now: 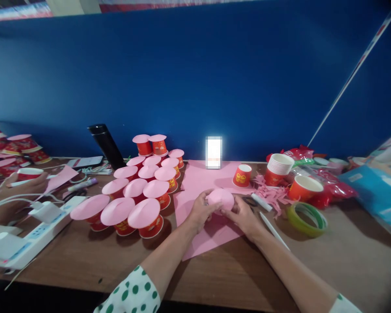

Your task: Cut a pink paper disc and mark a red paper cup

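Observation:
A round pink paper disc [222, 200] is pinched between my left hand [203, 208] and my right hand [243, 213], one at each side. What lies directly beneath the disc is hidden. Both hands are over pink paper sheets [195, 243] spread on the table. Just beyond them an upright red paper cup [241, 176] with a gold print stands with its white rim up. To the left, several upside-down red cups stand in rows, each topped with a pink disc [144, 213].
Right of my hands lie a white marker [261, 202], pink paper scraps [272, 193], stacked cups [278, 167], a tape roll [308, 219] and a blue package [374, 191]. Leftward are a power strip [35, 234], a black flask [106, 145] and another person's hand [16, 191] holding a cup.

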The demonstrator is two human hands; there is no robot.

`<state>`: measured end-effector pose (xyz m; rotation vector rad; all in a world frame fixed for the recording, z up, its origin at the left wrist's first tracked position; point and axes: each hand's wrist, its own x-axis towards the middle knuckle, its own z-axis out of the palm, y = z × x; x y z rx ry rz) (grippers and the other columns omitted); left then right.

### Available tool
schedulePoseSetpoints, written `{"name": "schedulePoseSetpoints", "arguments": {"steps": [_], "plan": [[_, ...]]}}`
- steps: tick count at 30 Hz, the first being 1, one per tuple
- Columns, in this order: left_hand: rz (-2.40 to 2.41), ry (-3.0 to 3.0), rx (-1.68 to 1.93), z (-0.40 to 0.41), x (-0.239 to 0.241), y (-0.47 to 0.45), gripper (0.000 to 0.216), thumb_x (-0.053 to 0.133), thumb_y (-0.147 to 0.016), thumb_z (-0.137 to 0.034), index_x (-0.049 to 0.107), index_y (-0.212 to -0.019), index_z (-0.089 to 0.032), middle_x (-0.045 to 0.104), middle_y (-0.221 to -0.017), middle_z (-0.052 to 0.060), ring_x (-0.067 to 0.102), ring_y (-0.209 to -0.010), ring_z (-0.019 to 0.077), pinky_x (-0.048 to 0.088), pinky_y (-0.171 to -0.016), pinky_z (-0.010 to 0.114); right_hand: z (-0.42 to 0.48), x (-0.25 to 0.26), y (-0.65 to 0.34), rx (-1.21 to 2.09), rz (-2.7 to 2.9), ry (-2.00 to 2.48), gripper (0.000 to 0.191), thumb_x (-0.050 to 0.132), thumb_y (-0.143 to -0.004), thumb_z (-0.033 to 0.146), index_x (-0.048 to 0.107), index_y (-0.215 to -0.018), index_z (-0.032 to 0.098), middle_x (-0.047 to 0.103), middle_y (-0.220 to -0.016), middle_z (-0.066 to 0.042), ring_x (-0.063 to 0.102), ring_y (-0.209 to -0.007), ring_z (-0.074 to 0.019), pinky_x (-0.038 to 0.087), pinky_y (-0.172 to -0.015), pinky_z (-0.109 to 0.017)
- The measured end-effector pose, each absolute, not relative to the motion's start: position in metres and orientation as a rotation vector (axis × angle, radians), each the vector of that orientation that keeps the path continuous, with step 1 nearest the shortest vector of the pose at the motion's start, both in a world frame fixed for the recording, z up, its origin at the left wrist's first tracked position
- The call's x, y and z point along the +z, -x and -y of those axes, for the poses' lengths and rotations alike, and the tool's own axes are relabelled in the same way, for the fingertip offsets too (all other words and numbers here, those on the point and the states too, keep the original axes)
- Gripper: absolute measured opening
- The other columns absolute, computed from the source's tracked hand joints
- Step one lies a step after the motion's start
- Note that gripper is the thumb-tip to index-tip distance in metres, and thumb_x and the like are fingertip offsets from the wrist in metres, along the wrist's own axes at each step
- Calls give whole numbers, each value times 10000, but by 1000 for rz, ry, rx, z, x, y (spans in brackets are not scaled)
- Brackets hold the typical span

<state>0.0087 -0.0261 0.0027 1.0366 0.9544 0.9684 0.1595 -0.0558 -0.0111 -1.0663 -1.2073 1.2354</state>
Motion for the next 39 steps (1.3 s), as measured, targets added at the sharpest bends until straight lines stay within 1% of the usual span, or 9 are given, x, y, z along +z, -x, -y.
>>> {"name": "schedulePoseSetpoints", "arguments": {"steps": [4,9,16,20,24,28,31,35,39], "plan": [[-974,-1037,970,25,2,-7,736,767,-636,-295,431,-1276,-156,483,-598,-83,305,-358,7,203,-338,160,57,-8,-158,1233,1165,1065,505,761,-671,365,529,-1084,191,691,-1037,-74,655,-941,-237,512,-839,-371],[-939,-1038,947,24,-2,-7,788,783,-615,-354,414,-1285,-167,523,-645,-71,294,-352,-1,197,-343,166,58,-6,-158,1268,1095,1088,496,771,-652,403,527,-1034,201,709,-961,-68,665,-920,-253,515,-830,-396],[-972,-1038,971,24,1,-7,751,760,-641,-397,415,-1261,-152,456,-601,-98,296,-366,10,195,-354,177,58,-10,-166,1235,1115,1092,501,776,-661,369,515,-1055,200,720,-902,-55,688,-831,-252,528,-792,-407],[-963,-1034,976,23,-1,-7,728,749,-657,-379,408,-1256,-146,463,-594,-96,305,-369,18,205,-356,176,61,-5,-165,1273,1099,1118,489,779,-649,376,529,-1036,213,720,-937,-66,684,-860,-269,543,-775,-411],[-970,-1017,989,22,-5,-7,704,751,-653,-355,428,-1244,-152,459,-586,-98,313,-362,20,212,-352,175,62,0,-162,1296,1091,1137,537,799,-602,399,545,-1041,225,721,-936,-69,675,-902,-301,551,-768,-434],[-994,-978,963,23,-3,-7,712,761,-636,-322,430,-1244,-155,428,-582,-107,296,-342,12,208,-348,177,60,-3,-164,1266,1114,1196,561,793,-593,423,538,-1051,224,721,-960,-81,682,-887,-301,558,-774,-434],[-1001,-981,938,24,-2,-7,732,788,-599,-334,458,-1232,-172,453,-618,-94,327,-351,12,233,-352,178,59,-3,-165,1211,1159,1262,595,790,-568,426,541,-1060,202,722,-965,-102,684,-885,-307,559,-788,-420],[-1005,-943,934,24,-5,-7,786,826,-527,-277,490,-1233,-191,536,-752,-33,405,-408,23,267,-360,176,60,1,-163,1162,1183,1372,615,760,-540,476,537,-1045,204,718,-995,-121,679,-926,-324,569,-778,-392],[-975,-842,970,22,-8,-5,838,846,-488,-293,488,-1233,-159,550,-768,-10,433,-431,34,271,-364,180,58,2,-164,1156,1215,1476,618,749,-526,454,536,-1059,224,717,-1022,-122,673,-949,-330,571,-763,-370]]}}
